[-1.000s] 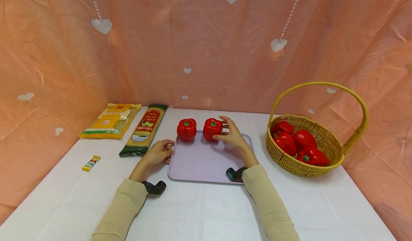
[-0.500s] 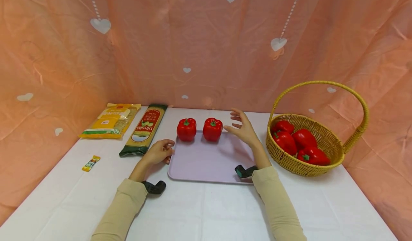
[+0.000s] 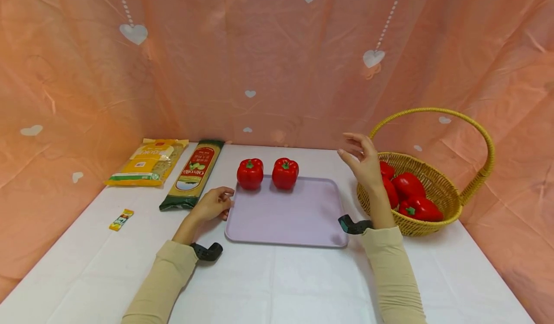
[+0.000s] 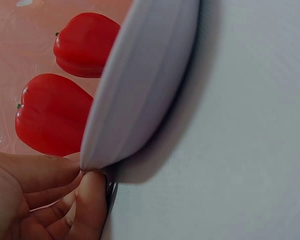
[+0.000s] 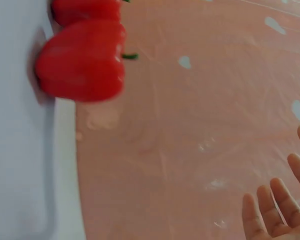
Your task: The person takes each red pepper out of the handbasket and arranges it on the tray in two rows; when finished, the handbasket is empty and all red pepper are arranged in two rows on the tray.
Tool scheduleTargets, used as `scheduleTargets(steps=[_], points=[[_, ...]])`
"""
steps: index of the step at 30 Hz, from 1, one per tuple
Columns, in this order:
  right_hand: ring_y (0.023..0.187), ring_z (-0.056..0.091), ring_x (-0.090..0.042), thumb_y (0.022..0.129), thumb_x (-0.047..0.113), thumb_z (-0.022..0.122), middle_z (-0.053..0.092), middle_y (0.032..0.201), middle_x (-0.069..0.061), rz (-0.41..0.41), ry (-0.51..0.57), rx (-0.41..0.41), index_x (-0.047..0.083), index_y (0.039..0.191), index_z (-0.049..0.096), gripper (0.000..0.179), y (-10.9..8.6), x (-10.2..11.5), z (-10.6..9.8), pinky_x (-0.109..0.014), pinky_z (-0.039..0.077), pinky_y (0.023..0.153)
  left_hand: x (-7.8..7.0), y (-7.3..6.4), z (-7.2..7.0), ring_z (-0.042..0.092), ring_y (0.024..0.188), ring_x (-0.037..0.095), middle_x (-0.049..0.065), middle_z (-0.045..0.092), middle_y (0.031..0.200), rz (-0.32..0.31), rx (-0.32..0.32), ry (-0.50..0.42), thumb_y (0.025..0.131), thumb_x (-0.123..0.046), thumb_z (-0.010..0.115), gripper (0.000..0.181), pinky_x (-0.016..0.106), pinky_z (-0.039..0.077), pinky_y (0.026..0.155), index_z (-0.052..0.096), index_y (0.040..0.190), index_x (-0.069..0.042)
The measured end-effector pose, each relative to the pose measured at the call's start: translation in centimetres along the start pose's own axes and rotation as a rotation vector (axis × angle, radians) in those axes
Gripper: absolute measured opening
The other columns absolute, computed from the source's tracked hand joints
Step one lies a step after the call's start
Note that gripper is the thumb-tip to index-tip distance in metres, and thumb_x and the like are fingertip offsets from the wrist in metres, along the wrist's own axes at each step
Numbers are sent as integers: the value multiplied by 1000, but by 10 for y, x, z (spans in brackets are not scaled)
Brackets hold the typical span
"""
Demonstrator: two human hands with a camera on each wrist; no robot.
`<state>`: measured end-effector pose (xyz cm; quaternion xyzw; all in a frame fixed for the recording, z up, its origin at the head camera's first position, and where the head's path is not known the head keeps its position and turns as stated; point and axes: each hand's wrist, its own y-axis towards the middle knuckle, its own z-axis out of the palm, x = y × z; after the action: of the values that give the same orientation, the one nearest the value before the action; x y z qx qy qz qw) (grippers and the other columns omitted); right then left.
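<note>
Two red bell peppers stand upright side by side at the far left part of a pale purple tray. My left hand is at the tray's left edge. Its thumb and a curled finger pinch the rim, as the left wrist view shows. My right hand is raised in front of the left side of a wicker basket, fingers spread and holding nothing. Inside the basket lie several more red peppers, some partly hidden by that hand.
Left of the tray lie a pasta packet with green ends and a yellow bag. A small yellow-green sachet is nearer the left side. The basket's tall handle arches up; a pink curtain hangs behind.
My right hand has let go of the right-hand pepper on the tray and moved right and up toward the basket. The left hand stays at the tray's edge.
</note>
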<state>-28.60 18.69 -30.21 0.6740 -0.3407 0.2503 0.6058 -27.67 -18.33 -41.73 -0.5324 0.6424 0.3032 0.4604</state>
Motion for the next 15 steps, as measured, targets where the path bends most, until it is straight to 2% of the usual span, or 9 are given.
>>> scheduleTargets(steps=[1,3,7,11,15], points=[[103,50,-9,80,-14,60,49,114,-15,-26,3,-22,-18,118,49,40,0,1,-4,-18,46,87,0,0,0,50,58,14,10,48,82,-1,0,3,89,5,47,36,24,50,51,43,125,12],[102,50,-9,80,-15,59,50,111,-5,-70,24,-73,-20,115,49,37,1,3,-13,-19,47,85,-1,0,1,50,58,14,10,48,82,0,0,6,90,4,47,36,25,50,51,43,125,11],[100,52,-13,80,-14,59,52,107,0,-119,37,-170,-20,112,51,33,3,6,-31,-19,48,83,-1,0,1,50,58,15,10,49,82,6,0,7,89,5,46,36,25,50,51,43,125,11],[98,53,-12,81,-12,59,53,103,0,-104,26,-229,-19,111,52,32,4,12,-49,-18,47,82,-1,0,1,50,57,15,10,49,82,7,-1,-2,89,5,46,37,25,50,51,43,125,12],[97,52,-8,82,-10,59,51,102,0,-54,-58,-228,-18,113,52,33,6,16,-66,-16,46,80,0,-1,1,50,57,14,10,48,81,8,-3,-9,89,5,46,37,24,49,50,43,125,12]])
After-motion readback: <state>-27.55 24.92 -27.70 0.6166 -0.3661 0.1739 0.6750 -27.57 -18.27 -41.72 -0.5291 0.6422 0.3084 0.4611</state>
